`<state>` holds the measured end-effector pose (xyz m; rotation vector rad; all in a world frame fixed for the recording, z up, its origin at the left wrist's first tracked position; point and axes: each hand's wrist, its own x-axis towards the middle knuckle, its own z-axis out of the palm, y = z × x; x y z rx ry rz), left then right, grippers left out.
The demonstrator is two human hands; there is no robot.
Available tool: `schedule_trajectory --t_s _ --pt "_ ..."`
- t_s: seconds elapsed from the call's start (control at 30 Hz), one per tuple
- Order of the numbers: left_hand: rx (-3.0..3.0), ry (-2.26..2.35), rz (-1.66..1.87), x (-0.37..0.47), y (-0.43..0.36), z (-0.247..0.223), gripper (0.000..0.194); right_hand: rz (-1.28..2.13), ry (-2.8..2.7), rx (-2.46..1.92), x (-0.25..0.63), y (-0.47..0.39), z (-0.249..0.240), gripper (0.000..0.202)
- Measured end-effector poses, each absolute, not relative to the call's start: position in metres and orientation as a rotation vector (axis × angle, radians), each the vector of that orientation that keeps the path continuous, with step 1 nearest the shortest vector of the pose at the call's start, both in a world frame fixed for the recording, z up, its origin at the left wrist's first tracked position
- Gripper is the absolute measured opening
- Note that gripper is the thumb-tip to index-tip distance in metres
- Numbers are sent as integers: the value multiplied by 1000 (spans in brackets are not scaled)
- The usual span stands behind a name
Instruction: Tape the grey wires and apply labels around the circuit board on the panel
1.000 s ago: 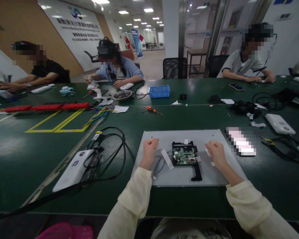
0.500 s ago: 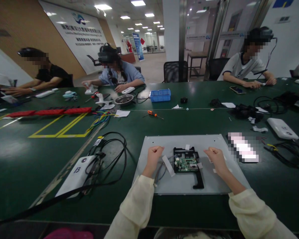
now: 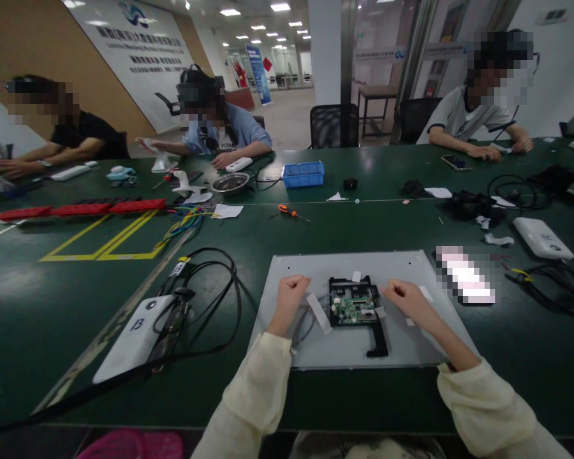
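A grey panel lies flat on the green table in front of me. On its middle sits a black frame with a green circuit board. Pale tape strips stick to the panel and frame, one long strip left of the board beside a thin grey cable. My left hand is a closed fist over the panel's left part, nothing visible in it. My right hand is also curled closed, just right of the black frame, with no object showing in it.
A white power bank with coiled black cables is at left. An orange screwdriver and a blue basket lie beyond the panel. A phone is at right. Several people sit across the table.
My right hand has moved left, closer to the black frame. My left hand stays a fist at about the same place. The view has shifted slightly.
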<state>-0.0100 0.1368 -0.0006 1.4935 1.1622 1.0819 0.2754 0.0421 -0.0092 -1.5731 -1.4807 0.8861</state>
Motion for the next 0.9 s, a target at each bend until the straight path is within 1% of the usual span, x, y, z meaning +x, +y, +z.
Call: schedule_trajectory --t_s 0.1,0.17,0.3,0.53,0.73,0.9 --pt "1529 1171 1075 -8 136 2 48 938 -1643 -1562 279 36 5 25" --pt "1556 1181 1075 -7 137 5 48 963 -1695 -1550 281 32 11 21" --pt "1631 1194 1067 -6 136 6 48 1035 -1781 -1543 283 27 12 28" --pt "1787 1225 1041 3 129 7 48 1075 -1826 -1536 282 26 9 23" --pt "1877 1284 1059 8 124 9 45 1015 -1863 -1554 284 26 6 16" --pt "2075 1272 1006 10 123 7 44 1014 -1863 -1530 287 27 4 17"
